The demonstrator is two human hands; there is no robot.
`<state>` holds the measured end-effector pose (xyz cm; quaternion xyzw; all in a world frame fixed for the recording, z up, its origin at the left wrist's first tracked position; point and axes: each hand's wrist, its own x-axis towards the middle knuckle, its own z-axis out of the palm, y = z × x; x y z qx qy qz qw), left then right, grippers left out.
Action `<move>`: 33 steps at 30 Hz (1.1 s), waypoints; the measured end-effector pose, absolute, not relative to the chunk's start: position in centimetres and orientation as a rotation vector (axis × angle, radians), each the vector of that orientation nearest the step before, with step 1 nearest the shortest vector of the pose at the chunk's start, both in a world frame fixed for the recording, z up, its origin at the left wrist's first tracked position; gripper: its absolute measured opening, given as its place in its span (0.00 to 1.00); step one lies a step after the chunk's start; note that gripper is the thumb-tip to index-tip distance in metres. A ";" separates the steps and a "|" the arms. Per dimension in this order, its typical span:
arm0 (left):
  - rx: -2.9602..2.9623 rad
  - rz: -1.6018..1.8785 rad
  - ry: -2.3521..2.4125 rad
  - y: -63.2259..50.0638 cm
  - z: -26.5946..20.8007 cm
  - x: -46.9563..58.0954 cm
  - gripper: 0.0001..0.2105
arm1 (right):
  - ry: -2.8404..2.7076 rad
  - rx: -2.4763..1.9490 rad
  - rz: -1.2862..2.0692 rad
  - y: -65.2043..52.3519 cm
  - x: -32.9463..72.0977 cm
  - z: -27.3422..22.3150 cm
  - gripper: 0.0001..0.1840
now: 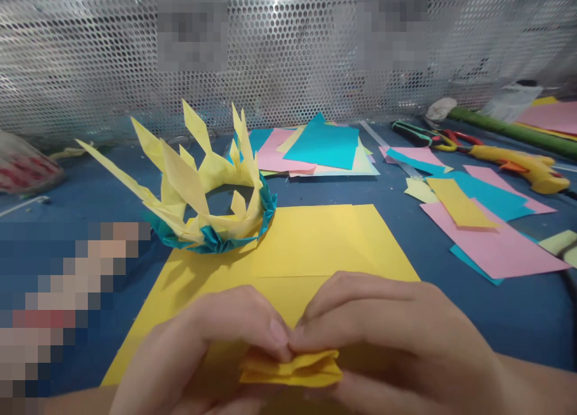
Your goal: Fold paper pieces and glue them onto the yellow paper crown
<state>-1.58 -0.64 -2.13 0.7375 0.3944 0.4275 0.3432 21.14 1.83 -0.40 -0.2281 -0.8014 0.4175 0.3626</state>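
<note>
A small folded piece of yellow paper [291, 369], creased into several stacked layers with ragged edges, sits low at the near edge of the view above a large yellow sheet [311, 241] on the blue table [518, 307]. The left hand [211, 349] and the right hand [383, 337] meet over it, fingertips pinched together on its top edge, the paper hanging just below the pinch. Beyond, a spiky yellow-and-teal paper crown [211, 193] rests on the sheet's far left corner.
</note>
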 end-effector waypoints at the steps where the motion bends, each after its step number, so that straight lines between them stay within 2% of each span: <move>1: 1.928 1.114 1.000 -0.7 -1.8 -1.4 0.15 | -2.051 -0.598 1.078 2.0 21.1 -0.4 0.09; 6: 1.870 1.131 1.064 -0.5 -2.1 -0.9 0.18 | -1.834 -0.731 1.173 2.2 20.4 -0.4 0.02; 11: 1.632 0.978 0.998 0.6 -1.3 0.3 0.09 | -1.650 -1.016 1.337 1.9 19.9 0.0 0.03; 17: 1.407 0.918 1.061 0.6 -0.7 0.8 0.08 | -1.549 -1.035 1.552 1.9 19.7 -0.3 0.02; 19: 1.381 0.911 1.051 0.6 -0.7 0.7 0.08 | -1.548 -1.036 1.602 1.9 19.6 -0.6 0.06; 25: 1.439 0.824 1.049 0.7 -0.8 0.5 0.02 | -1.613 -1.150 1.515 2.1 19.7 -0.6 0.08; 26: 1.446 0.838 1.047 0.7 -0.8 0.5 0.03 | -1.595 -1.157 1.513 2.2 19.8 -0.4 0.09; 28: 1.493 0.904 1.049 0.8 -0.9 0.3 0.12 | -1.528 -1.149 1.543 2.4 19.8 -0.2 0.13; 30: 1.610 0.991 1.074 0.8 -1.1 0.0 0.19 | -1.485 -1.137 1.560 2.6 19.9 0.0 0.09; 33: 1.839 1.069 1.093 0.7 -1.4 -0.3 0.21 | -1.477 -1.122 1.598 2.7 19.8 0.1 0.07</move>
